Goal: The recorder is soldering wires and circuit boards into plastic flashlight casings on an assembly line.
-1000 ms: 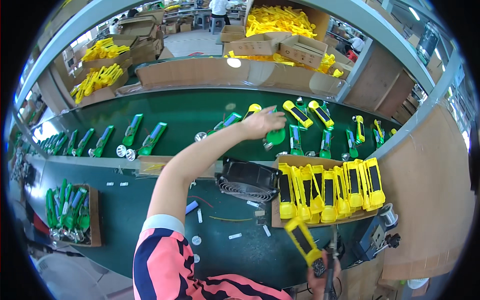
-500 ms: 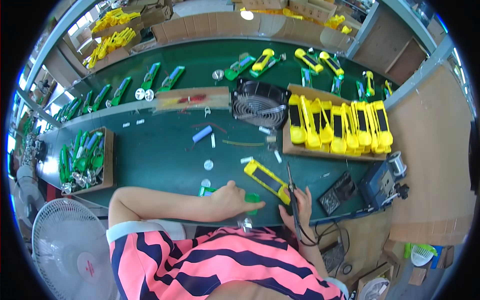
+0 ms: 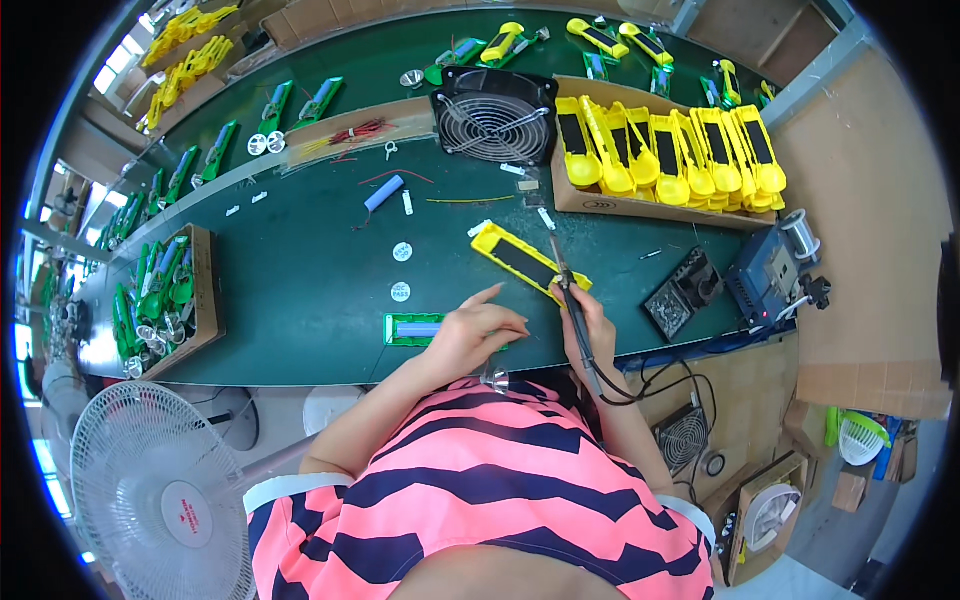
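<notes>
My right hand (image 3: 590,330) grips a soldering iron (image 3: 571,305), its tip angled up beside a yellow casing (image 3: 518,258) with a dark panel. That casing lies flat on the green bench. Bent over a green housing (image 3: 392,330) near the bench's front edge, my left hand (image 3: 475,328) has its thumb and fingers drawn together. Whatever sits between those fingertips is too small to make out. A blue cylindrical battery (image 3: 418,329) lies in the housing, whose right part is hidden under this hand. A shiny reflector (image 3: 497,379) shows at the bench edge below it.
A box of yellow casings (image 3: 640,208) stands at right, near a blue soldering station (image 3: 765,280) and a black tray (image 3: 685,290). A black fan (image 3: 495,120) stands at the back. At left is a box of green housings (image 3: 205,290). A loose battery (image 3: 384,193) lies mid-bench.
My left hand has gone from an outstretched finger over the green housing to a pinch, uncovering the battery. My right hand still holds the soldering iron near the yellow casing. The whole view has shifted.
</notes>
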Tool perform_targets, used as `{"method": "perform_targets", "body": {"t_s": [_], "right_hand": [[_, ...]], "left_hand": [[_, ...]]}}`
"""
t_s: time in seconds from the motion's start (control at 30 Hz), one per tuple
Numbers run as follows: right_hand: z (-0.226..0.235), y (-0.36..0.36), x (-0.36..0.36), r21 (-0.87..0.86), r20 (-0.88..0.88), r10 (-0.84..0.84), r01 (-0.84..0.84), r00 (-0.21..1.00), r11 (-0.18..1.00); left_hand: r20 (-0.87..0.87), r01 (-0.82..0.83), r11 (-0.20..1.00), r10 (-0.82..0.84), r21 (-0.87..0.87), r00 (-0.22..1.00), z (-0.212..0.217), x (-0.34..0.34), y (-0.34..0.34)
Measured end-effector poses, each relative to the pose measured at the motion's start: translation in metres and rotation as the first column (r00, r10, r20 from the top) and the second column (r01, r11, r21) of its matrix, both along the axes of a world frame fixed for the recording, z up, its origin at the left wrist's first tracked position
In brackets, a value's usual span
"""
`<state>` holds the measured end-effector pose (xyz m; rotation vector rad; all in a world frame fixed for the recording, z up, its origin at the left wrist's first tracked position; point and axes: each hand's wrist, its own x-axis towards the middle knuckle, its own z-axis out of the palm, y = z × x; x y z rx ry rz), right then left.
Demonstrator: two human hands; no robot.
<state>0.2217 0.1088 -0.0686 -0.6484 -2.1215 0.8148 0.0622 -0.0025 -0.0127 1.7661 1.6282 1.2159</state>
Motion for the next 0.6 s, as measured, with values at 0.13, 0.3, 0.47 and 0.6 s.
{"method": "perform_targets", "body": {"t_s": [0.13,0.3,0.47,0.6], "right_hand": [[0.010,-0.001,-0.001,-0.031,-0.083,0.265,-0.268,0.961,0.963],[0.020,-0.002,0.005,-0.003,-0.035,0.387,-0.387,0.921,0.922],[0.024,-0.011,-0.010,0.142,-0.189,0.290,-0.266,0.938,0.953],[0.019,-0.026,-0.027,-0.793,-0.421,-0.034,-0.349,0.907,0.498]], "left_hand": [[0.603,-0.362,0.925,0.354,-0.114,0.715,0.008,-0.002,-0.019],[-0.514,-0.448,0.872,0.481,0.197,0.711,0.024,-0.038,-0.023],[-0.631,-0.339,0.924,0.159,-0.175,0.759,0.018,-0.060,-0.025],[-0.590,-0.302,0.897,0.058,-0.323,0.805,0.021,-0.063,-0.019]]}}
